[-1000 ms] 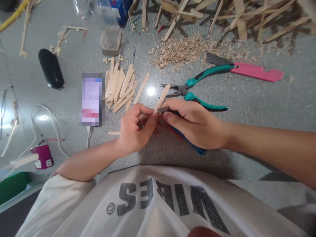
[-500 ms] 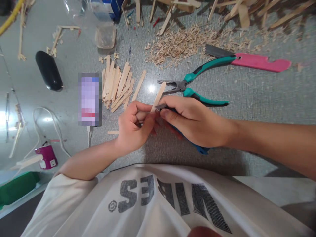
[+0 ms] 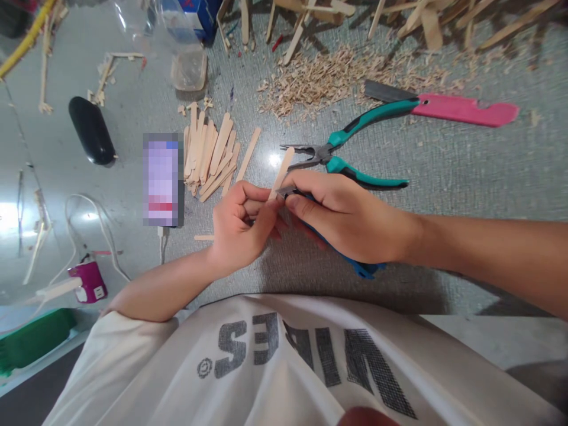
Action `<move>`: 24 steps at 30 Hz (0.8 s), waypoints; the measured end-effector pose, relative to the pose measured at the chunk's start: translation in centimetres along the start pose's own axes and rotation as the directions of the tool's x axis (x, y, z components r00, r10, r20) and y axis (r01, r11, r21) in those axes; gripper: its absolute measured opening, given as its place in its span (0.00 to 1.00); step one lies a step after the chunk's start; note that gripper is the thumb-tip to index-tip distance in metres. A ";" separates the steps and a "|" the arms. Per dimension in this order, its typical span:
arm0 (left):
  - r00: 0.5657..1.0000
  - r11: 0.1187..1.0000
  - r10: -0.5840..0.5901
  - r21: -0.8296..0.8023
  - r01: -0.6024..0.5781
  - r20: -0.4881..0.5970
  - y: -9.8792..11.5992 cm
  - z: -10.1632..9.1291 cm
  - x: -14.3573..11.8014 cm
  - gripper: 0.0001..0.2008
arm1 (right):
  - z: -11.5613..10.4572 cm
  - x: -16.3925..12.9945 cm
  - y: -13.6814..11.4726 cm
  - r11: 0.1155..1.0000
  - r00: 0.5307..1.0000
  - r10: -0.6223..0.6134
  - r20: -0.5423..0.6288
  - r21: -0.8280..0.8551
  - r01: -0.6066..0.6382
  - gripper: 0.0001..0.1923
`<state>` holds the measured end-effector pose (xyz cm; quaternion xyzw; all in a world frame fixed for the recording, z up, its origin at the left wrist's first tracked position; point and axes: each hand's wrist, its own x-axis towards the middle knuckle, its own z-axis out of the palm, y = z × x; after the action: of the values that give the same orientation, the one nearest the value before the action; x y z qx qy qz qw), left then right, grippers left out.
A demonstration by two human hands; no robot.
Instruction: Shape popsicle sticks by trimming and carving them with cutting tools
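Your left hand [image 3: 246, 222] pinches a stick [image 3: 283, 170] between thumb and fingers near its lower end, with the rest slanting up and away from you, clear of the grip. Your right hand [image 3: 350, 216] is wrapped around a blue tool [image 3: 366, 269], thumb and forefinger close behind its metal tip. That tip sits at the stick's edge, right beside your left fingertips (whether it is a blade or a pair of jaws, I can't tell).

The step in hand looks like trimming or cutting the stick at that spot. The next move seems to call for a firm, still left pinch and a short, controlled effort from the right, with your left thumb kept out of the tip's path, since the two hands are so near each other that a slip could nick you.

Beyond your left hand lie a pile of sticks [image 3: 206, 151] and a lone stick [image 3: 248, 154] just to its right. The pliers [image 3: 323, 155] rest with their handles spread beyond your right hand, near a pink knife [image 3: 465, 109]; farther off are heaped shavings [image 3: 319, 83].
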<state>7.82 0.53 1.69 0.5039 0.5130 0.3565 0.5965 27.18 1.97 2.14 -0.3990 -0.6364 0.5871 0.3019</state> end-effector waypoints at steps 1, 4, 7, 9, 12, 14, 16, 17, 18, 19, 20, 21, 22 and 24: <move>1.000 1.000 0.005 0.001 -0.005 -0.001 0.0 0.0 0.0 0.23 | 0.0 0.0 0.0 1.000 1.000 0.005 -0.003 -0.005 -0.005 0.13; 1.000 0.999 0.023 0.026 -0.023 -0.013 0.0 0.1 0.2 0.24 | 0.1 0.0 0.0 1.000 1.000 0.021 -0.009 -0.003 -0.021 0.13; 0.998 0.998 0.057 0.037 -0.056 -0.015 -0.2 0.0 0.2 0.24 | 0.1 0.0 -0.1 0.998 0.998 0.059 -0.018 0.014 -0.059 0.15; 0.998 0.997 0.064 0.034 -0.064 -0.011 -0.5 -0.1 0.2 0.21 | 0.2 0.0 -0.3 0.992 0.993 0.121 -0.012 0.031 -0.121 0.17; 0.998 0.996 0.065 0.056 -0.065 -0.007 -1.0 -0.2 -0.1 0.19 | 0.3 -0.1 -0.5 0.953 0.957 0.287 0.043 0.085 -0.289 0.21; 0.997 0.993 0.075 0.090 -0.074 -0.011 -1.2 -0.2 -0.2 0.19 | 0.4 -0.1 -0.6 0.922 0.928 0.367 0.068 0.108 -0.372 0.23; 0.997 0.990 0.074 0.123 -0.072 -0.018 -1.3 -0.1 -0.3 0.21 | 0.5 -0.2 -0.5 0.920 0.925 0.375 0.057 0.098 -0.379 0.23; 0.998 0.989 0.064 0.135 -0.061 -0.019 -1.3 -0.1 -0.3 0.21 | 0.5 -0.3 -0.4 0.928 0.932 0.360 0.042 0.087 -0.363 0.24; 0.998 0.989 0.053 0.142 -0.050 -0.016 -1.2 -0.1 -0.3 0.22 | 0.5 -0.3 -0.3 0.937 0.940 0.341 0.028 0.073 -0.342 0.24; 0.999 0.989 0.039 0.146 -0.037 -0.009 -1.2 -0.1 -0.3 0.22 | 0.5 -0.4 -0.2 0.944 0.946 0.324 0.015 0.061 -0.325 0.24; 1.000 0.989 0.029 0.146 -0.028 0.000 -1.2 -0.2 -0.3 0.22 | 0.5 -0.4 -0.1 0.949 0.950 0.311 0.006 0.053 -0.311 0.25; 1.000 0.989 0.019 0.145 -0.021 0.014 -1.1 -0.2 -0.4 0.22 | 0.5 -0.5 -0.1 0.951 0.952 0.305 0.002 0.046 -0.304 0.25; 1.000 0.989 0.015 0.143 -0.018 0.026 -1.2 -0.3 -0.4 0.22 | 0.5 -0.5 -0.1 0.952 0.953 0.303 -0.003 0.040 -0.303 0.25; 0.999 0.988 0.018 0.151 -0.024 0.044 -1.4 -0.4 -0.4 0.21 | 0.5 -0.4 -0.2 0.945 0.945 0.327 0.000 0.026 -0.327 0.25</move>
<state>7.20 -0.12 0.50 0.5605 0.5206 0.3121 0.5635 26.90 1.39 2.29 -0.4963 -0.5529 0.6365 0.2068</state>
